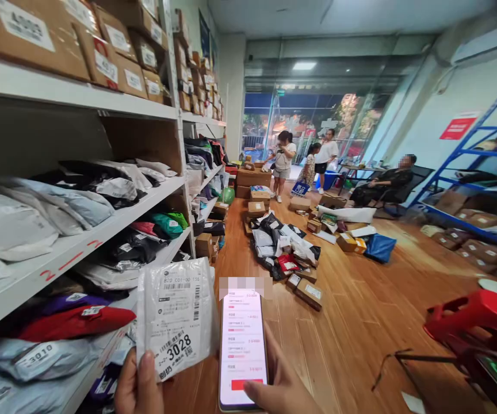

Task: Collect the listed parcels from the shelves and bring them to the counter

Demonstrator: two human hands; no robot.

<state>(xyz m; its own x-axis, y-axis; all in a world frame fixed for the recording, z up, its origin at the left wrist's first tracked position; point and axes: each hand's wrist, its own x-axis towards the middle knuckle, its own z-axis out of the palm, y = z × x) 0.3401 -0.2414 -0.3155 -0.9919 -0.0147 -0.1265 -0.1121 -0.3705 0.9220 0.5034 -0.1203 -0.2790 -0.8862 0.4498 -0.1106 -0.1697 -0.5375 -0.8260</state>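
Left hand (138, 388) gripped a white parcel (175, 316); right hand (281, 382) held a phone (242, 348) just beside it. Both hands were cut off below.

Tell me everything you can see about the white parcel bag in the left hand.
The white parcel bag is a soft plastic mailer, slightly crinkled, held upright. A printed shipping label with barcodes covers its front; "3028" is written large near the bottom. The left hand pinches its lower corner, thumb on the label. It sits before the shelf, beside the phone.
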